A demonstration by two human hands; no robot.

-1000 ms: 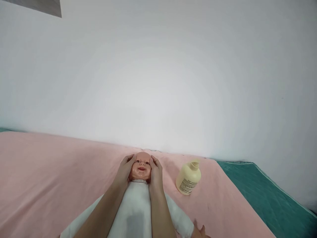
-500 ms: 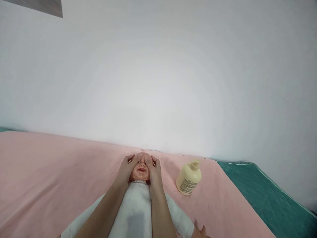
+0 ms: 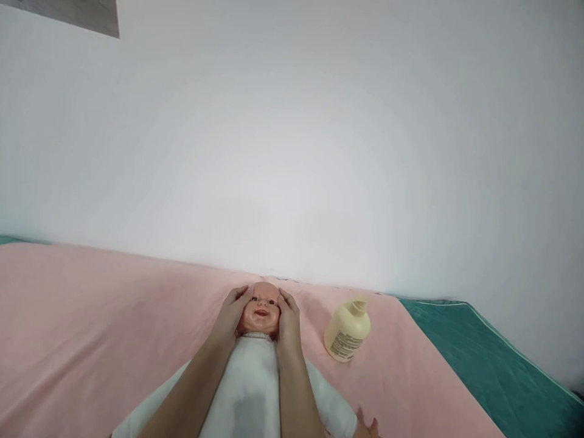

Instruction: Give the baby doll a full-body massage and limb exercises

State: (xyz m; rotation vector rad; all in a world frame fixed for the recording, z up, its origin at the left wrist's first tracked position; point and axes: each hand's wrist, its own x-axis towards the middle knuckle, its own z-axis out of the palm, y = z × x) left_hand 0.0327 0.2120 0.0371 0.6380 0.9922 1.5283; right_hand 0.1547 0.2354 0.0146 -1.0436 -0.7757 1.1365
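A baby doll (image 3: 261, 319) in a white outfit lies on its back on a pink sheet (image 3: 114, 316), its head toward the wall. My left hand (image 3: 233, 313) cups one side of the doll's head, thumb by the temple. On the opposite side, my right hand (image 3: 288, 315) holds the head in the same way, its thumb near the outer corner of the eye. Parts of my fingers are hidden behind the head. To the right of the doll, a pale yellow pump bottle (image 3: 347, 330) stands upright, apart from my hands.
Behind the sheet rises a white wall (image 3: 292, 152). A green quilted cover (image 3: 488, 359) shows beyond the sheet's right edge. One of the doll's hands (image 3: 371, 429) sticks out from its sleeve at the bottom. A grey panel (image 3: 77, 13) hangs at the upper left.
My thumbs have moved outward from the middle of the doll's forehead and eyes to its temples, uncovering both eyes. The bottle stands where it was.
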